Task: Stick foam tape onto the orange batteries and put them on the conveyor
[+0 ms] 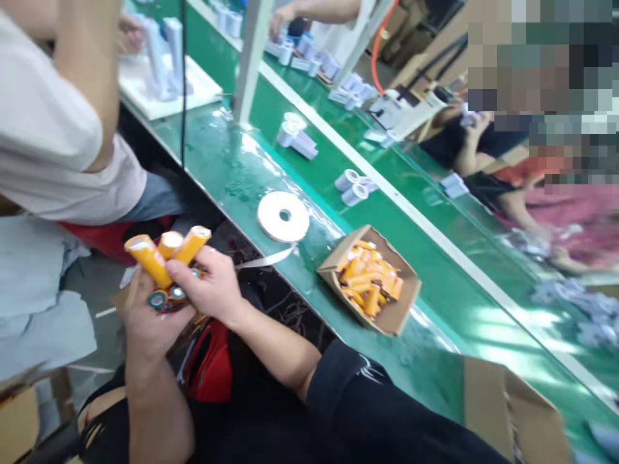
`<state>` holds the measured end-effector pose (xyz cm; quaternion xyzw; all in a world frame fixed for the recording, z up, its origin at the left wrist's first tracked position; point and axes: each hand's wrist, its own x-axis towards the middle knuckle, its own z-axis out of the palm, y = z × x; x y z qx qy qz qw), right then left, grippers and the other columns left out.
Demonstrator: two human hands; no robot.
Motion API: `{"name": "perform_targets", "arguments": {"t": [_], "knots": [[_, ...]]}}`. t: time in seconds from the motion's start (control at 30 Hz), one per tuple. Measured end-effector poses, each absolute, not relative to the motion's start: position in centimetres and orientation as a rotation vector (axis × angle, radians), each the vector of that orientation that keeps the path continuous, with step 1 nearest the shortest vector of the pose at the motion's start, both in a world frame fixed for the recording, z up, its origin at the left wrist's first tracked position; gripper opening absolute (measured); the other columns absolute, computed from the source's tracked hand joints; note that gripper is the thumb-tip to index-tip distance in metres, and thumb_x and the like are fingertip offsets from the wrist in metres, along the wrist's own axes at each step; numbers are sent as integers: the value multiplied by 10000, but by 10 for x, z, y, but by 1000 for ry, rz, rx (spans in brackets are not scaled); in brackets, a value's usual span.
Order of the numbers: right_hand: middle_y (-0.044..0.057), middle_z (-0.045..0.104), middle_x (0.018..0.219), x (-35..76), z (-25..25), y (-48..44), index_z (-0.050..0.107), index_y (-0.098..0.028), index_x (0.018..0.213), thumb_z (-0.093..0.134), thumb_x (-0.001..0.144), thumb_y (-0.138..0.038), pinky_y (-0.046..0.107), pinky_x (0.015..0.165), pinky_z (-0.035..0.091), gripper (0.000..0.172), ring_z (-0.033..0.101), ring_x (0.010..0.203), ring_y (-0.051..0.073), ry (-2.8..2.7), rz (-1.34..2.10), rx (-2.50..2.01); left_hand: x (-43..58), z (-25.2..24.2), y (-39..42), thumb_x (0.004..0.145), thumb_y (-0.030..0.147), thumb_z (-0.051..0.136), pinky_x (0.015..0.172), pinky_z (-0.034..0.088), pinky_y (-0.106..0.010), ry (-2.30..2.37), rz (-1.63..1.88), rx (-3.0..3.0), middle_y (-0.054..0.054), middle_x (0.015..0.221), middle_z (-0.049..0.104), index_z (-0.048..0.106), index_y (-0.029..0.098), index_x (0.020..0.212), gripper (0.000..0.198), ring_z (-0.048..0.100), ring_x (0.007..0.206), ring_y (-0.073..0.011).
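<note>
"What are we holding?"

"We have a bundle of orange cylinders (147, 259) above our lap at the near left, just off the edge of the counter (217, 171). Three stand up from it, fanned apart, pale ends upward; lower down we see round ends (158, 299) ringed in teal among our fingers."

"And the grip?"

"Our left hand (144, 316) is curled around the bundle from below and the left. Our right hand (217, 283) closes on it from the right, thumb across the front. Both are drawn in around the cylinders; how hard they press, we cannot tell."

"What lies closest on the counter?"

"To the right of our hands and farther off, a white roll (268, 219) lies flat, its strip (265, 261) trailing over the near edge towards our right hand. Farther right we have an open cardboard box (409, 296) with loose cylinders (370, 277), also orange, heaped inside."

"And around those?"

"Beyond the roll we see pale tubes (354, 193) in small groups. At the far left, upright pale pieces (157, 61) stand on a white board (206, 96), near a person in a light shirt (53, 122). At the near right is another carton (517, 406)."
</note>
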<state>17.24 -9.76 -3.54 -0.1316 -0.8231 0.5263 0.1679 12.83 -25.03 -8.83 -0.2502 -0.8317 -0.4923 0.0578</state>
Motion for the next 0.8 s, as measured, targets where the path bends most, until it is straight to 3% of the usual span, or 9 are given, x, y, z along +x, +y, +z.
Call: {"name": "perform_targets", "arguments": {"t": [0.07,0.17,0.27,0.37,0.47,0.53,0.6,0.7,0.8], "knots": [[-68,855,981,219,11,-60,827,-436,949,602,952,-634,454,825,717,300,844,911,272,-2149,1422,-482,152,-25,-199,657,446,824,1106,656,-609,-2349,-1623,-936,256,1530,662,479,789,1518,988,738,1352,-361],[43,856,1019,290,53,10,834,-357,1032,592,987,-677,472,839,691,403,825,964,298,-1994,1106,-707,194,34,-100,763,397,876,1167,636,-535,-2108,-1751,-1438,52,1479,719,518,627,1604,942,724,1348,-327],[80,827,1010,354,59,85,802,-286,1123,515,1042,-726,439,843,654,531,800,971,284,-1848,772,-826,238,44,0,819,336,872,1276,545,-487,-1900,-1792,-1847,-54,1549,662,477,414,1693,963,648,1442,-322],[54,762,854,408,35,148,757,-221,1026,517,1034,-766,420,809,624,596,756,869,263,-1808,611,-850,271,19,63,857,264,823,1280,525,-485,-1884,-1705,-2121,-104,1596,623,363,278,1750,1005,622,1455,-321],[83,797,983,448,2,182,744,-217,982,676,946,-742,491,935,639,531,773,1000,306,-2074,613,-805,283,-12,70,846,279,856,1290,499,-527,-2187,-1231,-2323,-164,1600,631,401,161,1723,995,547,1525,-395],[129,803,1244,466,-13,190,751,-236,1131,791,879,-660,546,1091,607,494,759,1214,349,-2250,670,-686,286,-20,53,816,306,903,1310,469,-552,-2293,-889,-2375,-192,1635,607,456,118,1688,998,454,1600,-439],[151,755,1425,476,-20,194,695,-257,1337,838,851,-578,564,1192,561,600,715,1356,357,-2357,761,-592,289,-17,34,836,286,889,1283,498,-549,-2334,-700,-2330,-191,1676,573,463,134,1691,968,407,1634,-443],[161,700,1534,470,-19,203,592,-252,1496,831,848,-548,570,1261,516,752,671,1436,355,-2457,885,-625,297,0,21,943,224,745,1122,612,-559,-2427,-613,-2146,-170,1673,584,519,195,1668,760,467,1585,-447],[155,690,1547,449,-7,226,566,-243,1532,812,851,-572,591,1264,518,795,679,1424,363,-2564,960,-753,303,18,27,1018,152,585,982,658,-539,-2498,-600,-2032,-207,1549,671,644,136,1552,538,602,1433,-437]]}}
